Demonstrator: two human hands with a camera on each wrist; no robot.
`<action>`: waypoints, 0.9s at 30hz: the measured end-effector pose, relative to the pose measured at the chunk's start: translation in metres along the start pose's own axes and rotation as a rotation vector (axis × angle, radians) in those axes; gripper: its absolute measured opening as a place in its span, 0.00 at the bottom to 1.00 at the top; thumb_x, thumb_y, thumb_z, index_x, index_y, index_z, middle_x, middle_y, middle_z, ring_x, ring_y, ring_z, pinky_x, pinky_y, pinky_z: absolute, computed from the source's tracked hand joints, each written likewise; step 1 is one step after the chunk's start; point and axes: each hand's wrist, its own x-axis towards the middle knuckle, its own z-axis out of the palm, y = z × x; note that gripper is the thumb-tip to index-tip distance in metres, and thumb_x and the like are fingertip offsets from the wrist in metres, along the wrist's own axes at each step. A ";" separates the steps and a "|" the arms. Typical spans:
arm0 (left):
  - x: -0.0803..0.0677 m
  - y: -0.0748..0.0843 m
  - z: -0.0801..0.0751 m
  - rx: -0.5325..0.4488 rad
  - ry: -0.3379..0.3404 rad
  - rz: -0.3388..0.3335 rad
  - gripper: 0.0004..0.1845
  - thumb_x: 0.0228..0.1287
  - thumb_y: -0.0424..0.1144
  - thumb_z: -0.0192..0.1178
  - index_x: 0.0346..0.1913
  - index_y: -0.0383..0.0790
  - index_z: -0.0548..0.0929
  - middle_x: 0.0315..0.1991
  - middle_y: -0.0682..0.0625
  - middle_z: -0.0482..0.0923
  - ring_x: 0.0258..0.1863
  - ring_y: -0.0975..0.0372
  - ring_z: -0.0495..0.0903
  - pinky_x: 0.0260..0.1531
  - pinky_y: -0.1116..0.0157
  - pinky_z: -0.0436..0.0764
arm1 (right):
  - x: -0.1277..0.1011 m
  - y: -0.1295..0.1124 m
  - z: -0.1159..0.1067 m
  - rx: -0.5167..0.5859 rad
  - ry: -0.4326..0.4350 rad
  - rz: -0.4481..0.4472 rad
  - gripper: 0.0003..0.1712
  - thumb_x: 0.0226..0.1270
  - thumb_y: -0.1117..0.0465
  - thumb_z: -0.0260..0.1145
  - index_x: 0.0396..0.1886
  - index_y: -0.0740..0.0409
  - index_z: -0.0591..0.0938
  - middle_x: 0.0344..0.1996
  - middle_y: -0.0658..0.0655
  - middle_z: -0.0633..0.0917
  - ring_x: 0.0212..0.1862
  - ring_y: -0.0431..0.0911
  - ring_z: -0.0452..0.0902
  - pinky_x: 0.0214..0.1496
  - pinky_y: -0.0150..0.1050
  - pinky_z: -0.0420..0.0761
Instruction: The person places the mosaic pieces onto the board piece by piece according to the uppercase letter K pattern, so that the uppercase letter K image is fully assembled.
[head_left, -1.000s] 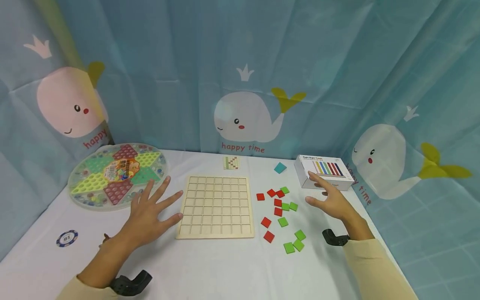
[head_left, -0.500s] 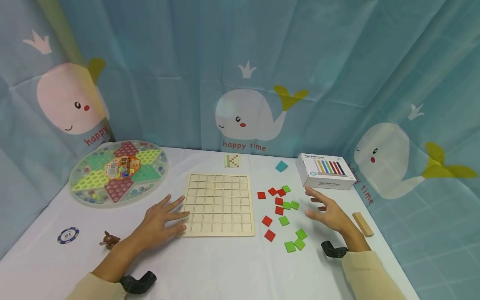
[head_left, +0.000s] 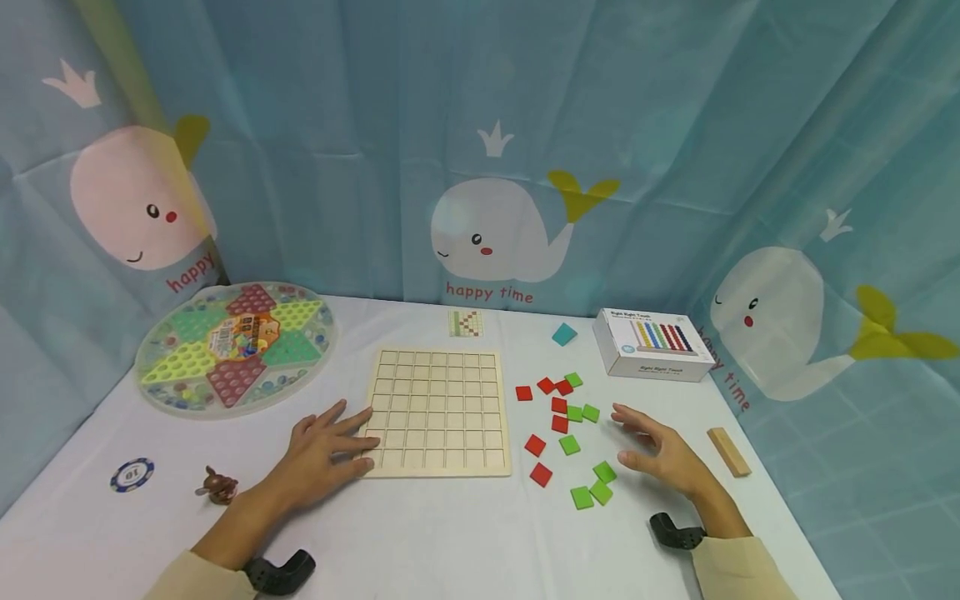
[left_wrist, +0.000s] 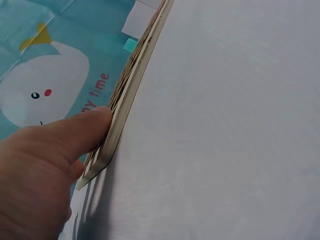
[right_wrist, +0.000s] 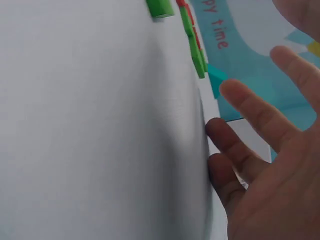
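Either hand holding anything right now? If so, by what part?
Nothing is gripped. The left hand rests with straight fingers against the near left edge of the wooden grid board. The right hand hovers open beside the green tiles.

A pale wooden grid board (head_left: 435, 412) lay flat on the white bench (head_left: 420, 533), its square cells all bare. Just right of the board, red and green square tiles (head_left: 566, 433) sat scattered in a loose cluster.
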 end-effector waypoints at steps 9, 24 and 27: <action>0.000 -0.002 0.002 0.004 0.010 0.004 0.20 0.57 0.56 0.67 0.49 0.49 0.88 0.65 0.46 0.71 0.67 0.40 0.58 0.56 0.35 0.47 | -0.010 0.003 0.000 0.022 -0.109 -0.024 0.28 0.61 0.63 0.69 0.62 0.55 0.77 0.66 0.58 0.71 0.71 0.57 0.55 0.69 0.46 0.55; 0.001 0.002 -0.002 0.012 -0.003 -0.009 0.20 0.57 0.55 0.67 0.48 0.48 0.88 0.64 0.46 0.72 0.67 0.41 0.59 0.56 0.35 0.48 | -0.010 0.001 0.018 -0.182 -0.109 -0.032 0.19 0.56 0.65 0.71 0.45 0.40 0.86 0.68 0.62 0.67 0.70 0.65 0.47 0.58 0.75 0.51; 0.001 0.001 0.000 0.002 -0.003 -0.013 0.20 0.56 0.55 0.68 0.47 0.48 0.88 0.64 0.46 0.72 0.67 0.40 0.59 0.56 0.35 0.48 | -0.010 0.004 0.019 -0.196 -0.079 -0.068 0.17 0.56 0.64 0.72 0.44 0.41 0.85 0.66 0.64 0.68 0.68 0.66 0.50 0.59 0.73 0.52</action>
